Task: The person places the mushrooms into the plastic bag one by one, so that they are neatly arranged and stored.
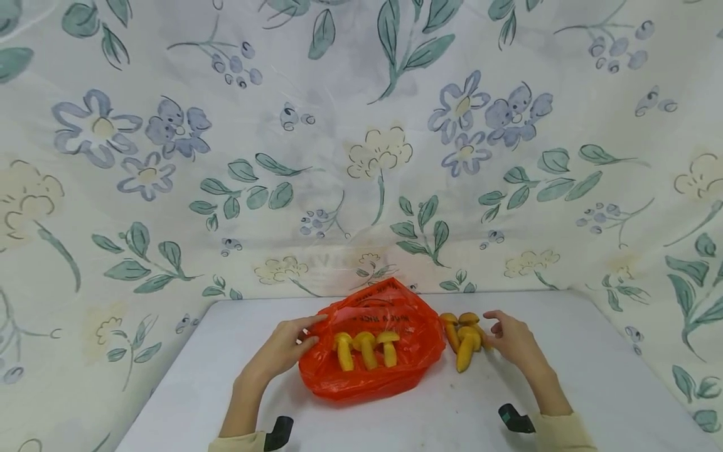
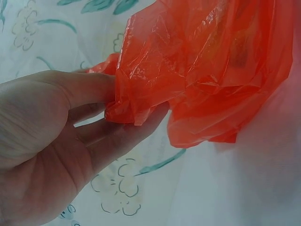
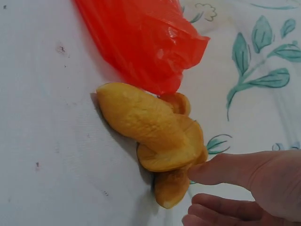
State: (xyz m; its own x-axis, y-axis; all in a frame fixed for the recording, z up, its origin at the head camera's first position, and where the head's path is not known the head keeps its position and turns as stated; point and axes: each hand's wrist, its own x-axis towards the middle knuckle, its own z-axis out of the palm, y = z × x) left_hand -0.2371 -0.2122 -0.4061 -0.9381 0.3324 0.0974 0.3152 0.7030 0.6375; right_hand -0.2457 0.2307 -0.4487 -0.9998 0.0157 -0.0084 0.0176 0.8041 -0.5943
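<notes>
A red plastic bag [image 1: 369,383] lies on the table with its mouth facing me. Three yellow mushrooms [image 1: 368,351] sit side by side inside it. At the bag's left edge, my left hand [image 1: 285,346] pinches the film between thumb and fingers; the left wrist view shows the crumpled red edge in its grip. To the right of the bag is a small pile of yellow-brown mushrooms [image 1: 467,342], one lying across the others. My right hand [image 1: 515,339] is beside that pile, its thumb tip [image 3: 200,173] right at a mushroom's cap and its other fingers loosely bent below.
The white table [image 1: 452,414] carries the bag and the pile. Behind it hangs a floral cloth [image 1: 339,188], which also runs down both sides. Dark wrist-worn devices [image 1: 279,433] show at both sleeves.
</notes>
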